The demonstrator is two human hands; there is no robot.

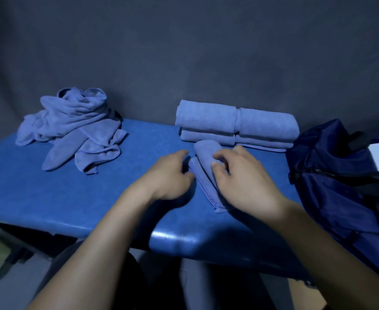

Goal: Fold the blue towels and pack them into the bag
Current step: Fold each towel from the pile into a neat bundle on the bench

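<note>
— Where's the towel you're working on?

— The narrow folded towel (203, 175) lies mid-surface (50, 198). My right hand (244, 184) pinches its rolled far end; my left hand (170, 175), fingers curled, touches its left edge.

— The others?

— Rolled towels (235, 124) stacked behind, crumpled pile (72, 128) far left, bag (331, 180) at right.

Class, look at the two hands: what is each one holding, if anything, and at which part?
Both work one partly rolled blue towel. The right hand grips its rolled part; the left hand touches its left edge, grip unclear.
</note>
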